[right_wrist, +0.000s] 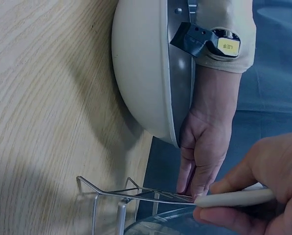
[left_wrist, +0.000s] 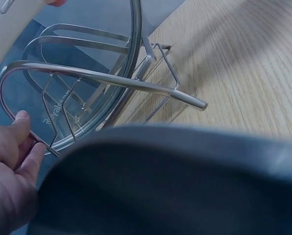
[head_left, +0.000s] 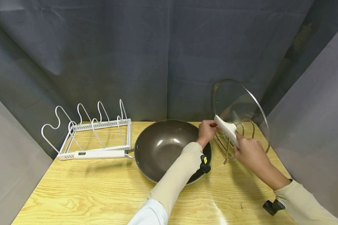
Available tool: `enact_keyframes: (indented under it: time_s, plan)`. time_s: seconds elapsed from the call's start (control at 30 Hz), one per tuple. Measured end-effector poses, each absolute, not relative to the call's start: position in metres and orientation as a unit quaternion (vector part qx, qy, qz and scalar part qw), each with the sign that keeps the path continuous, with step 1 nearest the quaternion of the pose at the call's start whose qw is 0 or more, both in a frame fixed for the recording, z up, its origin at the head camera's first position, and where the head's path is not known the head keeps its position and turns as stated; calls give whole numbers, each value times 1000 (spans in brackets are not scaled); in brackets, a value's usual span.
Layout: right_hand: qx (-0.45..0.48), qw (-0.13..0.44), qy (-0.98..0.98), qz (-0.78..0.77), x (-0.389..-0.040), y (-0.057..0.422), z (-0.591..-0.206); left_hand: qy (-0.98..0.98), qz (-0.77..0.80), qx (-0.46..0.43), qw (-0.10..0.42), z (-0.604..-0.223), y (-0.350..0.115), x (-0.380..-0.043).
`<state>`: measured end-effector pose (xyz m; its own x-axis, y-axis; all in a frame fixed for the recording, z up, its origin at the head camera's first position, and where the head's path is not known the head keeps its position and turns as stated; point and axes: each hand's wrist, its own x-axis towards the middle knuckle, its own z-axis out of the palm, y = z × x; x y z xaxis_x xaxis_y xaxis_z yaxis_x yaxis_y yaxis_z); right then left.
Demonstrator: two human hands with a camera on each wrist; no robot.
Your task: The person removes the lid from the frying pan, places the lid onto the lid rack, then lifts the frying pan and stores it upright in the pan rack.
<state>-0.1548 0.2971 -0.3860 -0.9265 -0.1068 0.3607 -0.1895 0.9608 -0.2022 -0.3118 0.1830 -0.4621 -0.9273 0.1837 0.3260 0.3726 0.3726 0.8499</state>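
Observation:
My right hand (head_left: 250, 153) grips the white handle (head_left: 226, 128) of a glass pot lid (head_left: 239, 100) with a metal rim. The lid stands on edge at the metal lid rack (head_left: 228, 150), and in the left wrist view its rim (left_wrist: 135, 34) runs between the rack's bent bars. My left hand (head_left: 207, 131) reaches across the wok (head_left: 169, 150) to the rack. In the left wrist view, thumb and finger (left_wrist: 33, 159) pinch the lower end of the rack's front loop (left_wrist: 87, 73).
The dark wok, cream outside, sits mid-table, its long white handle (head_left: 101, 154) pointing left across the front of a white wire rack (head_left: 94, 148). Dark curtains (head_left: 129, 62) hang behind the wooden table (head_left: 101, 193). Grey panels (head_left: 321, 118) flank both sides.

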Motion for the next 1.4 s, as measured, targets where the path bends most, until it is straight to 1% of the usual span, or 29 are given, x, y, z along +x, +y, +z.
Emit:
enact_keyframes:
  time_s: [0.3,0.63,0.87,1.03,1.17,1.27,1.4]
  plan:
    - [80,188,-973,105,-155,298,-390,-828,-529,-166,85,-462,182,-313]
    - [63,175,-977,100,-153,292,-388,-834,-519,-169,78,-458,177,-315]
    - [56,186,-976,95,-151,291,-390,-827,-534,-165,57,-457,177,-313]
    - [57,202,-973,91,-150,291,-392,-813,-556,-169,32,-456,170,-315]
    - [53,221,-970,83,-145,289,-392,-801,-568,-186,26,-452,162,-318]
    - [61,252,-963,73,-139,288,-390,-795,-570,-205,21,-447,155,-319]
    - [85,304,-947,59,-130,285,-384,-790,-572,-219,2,-441,142,-322]
